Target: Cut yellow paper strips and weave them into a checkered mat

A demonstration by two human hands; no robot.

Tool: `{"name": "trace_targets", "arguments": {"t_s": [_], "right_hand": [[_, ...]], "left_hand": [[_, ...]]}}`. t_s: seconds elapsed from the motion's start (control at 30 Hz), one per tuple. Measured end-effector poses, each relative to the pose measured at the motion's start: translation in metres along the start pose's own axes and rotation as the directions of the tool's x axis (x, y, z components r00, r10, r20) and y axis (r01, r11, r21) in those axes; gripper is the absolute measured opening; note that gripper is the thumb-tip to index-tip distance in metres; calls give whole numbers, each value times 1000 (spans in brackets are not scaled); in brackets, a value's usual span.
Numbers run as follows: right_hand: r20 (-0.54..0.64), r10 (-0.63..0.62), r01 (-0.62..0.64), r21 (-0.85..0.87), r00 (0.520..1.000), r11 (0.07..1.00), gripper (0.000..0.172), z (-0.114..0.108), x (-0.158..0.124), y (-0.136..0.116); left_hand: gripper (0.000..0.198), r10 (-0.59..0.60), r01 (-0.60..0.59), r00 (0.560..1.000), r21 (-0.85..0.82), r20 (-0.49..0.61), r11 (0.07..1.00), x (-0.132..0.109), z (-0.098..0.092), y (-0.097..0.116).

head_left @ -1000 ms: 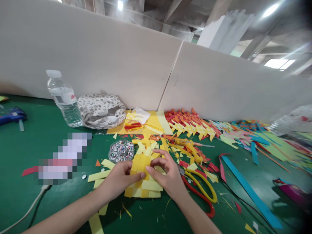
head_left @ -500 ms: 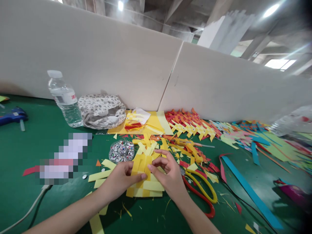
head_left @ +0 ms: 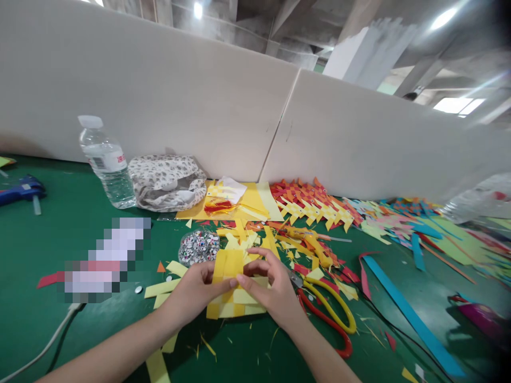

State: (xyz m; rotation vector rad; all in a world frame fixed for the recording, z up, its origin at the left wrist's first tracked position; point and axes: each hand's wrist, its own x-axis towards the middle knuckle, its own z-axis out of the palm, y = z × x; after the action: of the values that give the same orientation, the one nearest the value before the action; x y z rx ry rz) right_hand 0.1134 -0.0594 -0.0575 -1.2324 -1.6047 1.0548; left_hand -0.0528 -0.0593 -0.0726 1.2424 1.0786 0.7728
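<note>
A small weave of yellow and pale-yellow paper strips is held between my two hands above the green table. My left hand is closed on its left side, thumb pressed flat on the front. From the right, my right hand pinches the strips, its thumb near the left thumb and its fingers curled behind. Several strip ends stick out beyond the weave at the top and right. The fingertips behind the paper are hidden. Close to my right hand lie scissors with one yellow and one red handle.
Googly eyes in a clear pack sit behind my left hand. A yellow glue gun lies among paper scraps. Finished-looking woven paper fish line the partition. A water bottle, a patterned cloth bag and a blue strip lie farther out.
The long yellow strips in my hands now stand together in the middle. My right hand has shifted slightly left, its thumb closer to my left thumb.
</note>
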Motion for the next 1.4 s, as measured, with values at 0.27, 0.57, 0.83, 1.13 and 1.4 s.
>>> {"name": "trace_targets", "arguments": {"t_s": [0.27,0.57,0.83,1.13,1.4], "right_hand": [[26,-23,25,-68,999,997,38,-2,-1,0],[32,25,-22,-90,999,996,47,-9,2,-1],[90,124,-137,158,988,978,58,-12,6,-1],[16,152,-145,399,988,905,73,-9,8,7],[-104,185,-131,388,977,912,76,-9,10,3]], "left_hand": [[32,4,-4,1000,-94,0,996,3,-3,1],[28,-35,34,999,-77,-15,996,0,-5,11],[25,-105,75,985,-211,-134,975,2,-4,11],[27,-181,162,980,-193,-82,968,-4,0,19],[27,-9,8,1000,-37,-28,999,-3,-2,13]]}}
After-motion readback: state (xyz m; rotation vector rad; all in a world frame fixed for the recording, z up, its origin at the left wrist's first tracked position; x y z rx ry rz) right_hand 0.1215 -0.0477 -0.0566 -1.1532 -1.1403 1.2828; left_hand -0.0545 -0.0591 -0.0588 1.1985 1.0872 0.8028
